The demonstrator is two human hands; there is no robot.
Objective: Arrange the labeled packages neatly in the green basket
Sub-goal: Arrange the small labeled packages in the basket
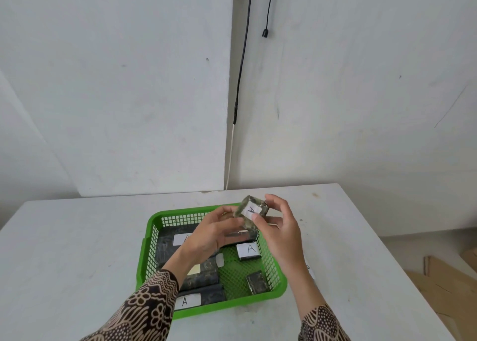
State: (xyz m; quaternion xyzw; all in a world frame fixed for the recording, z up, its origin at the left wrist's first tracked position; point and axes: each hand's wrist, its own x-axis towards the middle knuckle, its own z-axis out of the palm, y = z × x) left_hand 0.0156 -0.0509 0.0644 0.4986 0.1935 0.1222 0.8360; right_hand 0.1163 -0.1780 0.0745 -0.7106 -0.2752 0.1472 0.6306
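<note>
A green mesh basket (151,240) sits on the white table. Above its far edge I hold a small dark package (251,210) with a white label marked A. My left hand (214,233) grips its lower left side and my right hand (280,222) pinches its right side. Inside the basket lie several dark packages: one labeled A at the back left (180,238), one labeled A at the right (248,250), an unlabeled-side one near the front right (258,282), and one labeled A at the front (191,300). My left forearm hides part of the middle ones.
The white table (77,250) stands against a white wall. A black cable (242,57) hangs down the wall behind the basket. Cardboard pieces (444,284) lie on the floor to the right of the table.
</note>
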